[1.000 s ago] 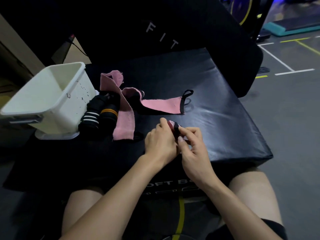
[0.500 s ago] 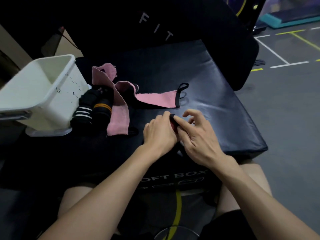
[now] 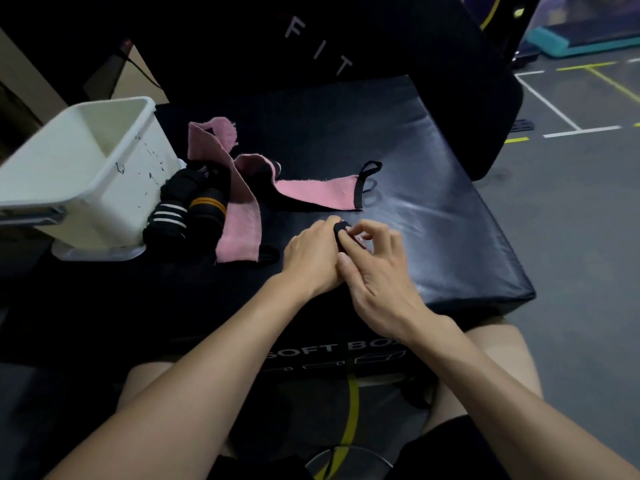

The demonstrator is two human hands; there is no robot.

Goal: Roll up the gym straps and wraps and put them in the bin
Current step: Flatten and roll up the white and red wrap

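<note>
A black padded box (image 3: 433, 188) is showing "SOFT BO" in pale letters on its near face; a black pad (image 3: 329, 39) behind it is reading "FIT". Both hands are meeting over the box's near edge. The left hand (image 3: 311, 254) is curling round a small rolled wrap (image 3: 341, 230), and the right hand (image 3: 377, 268) is pinching it with thumb and forefinger. How the roll is lying cannot be told. A white bin (image 3: 114, 188) is standing at far left, with loose pink wraps (image 3: 239, 216) and dark rolled wraps (image 3: 187, 206) beside it.
</note>
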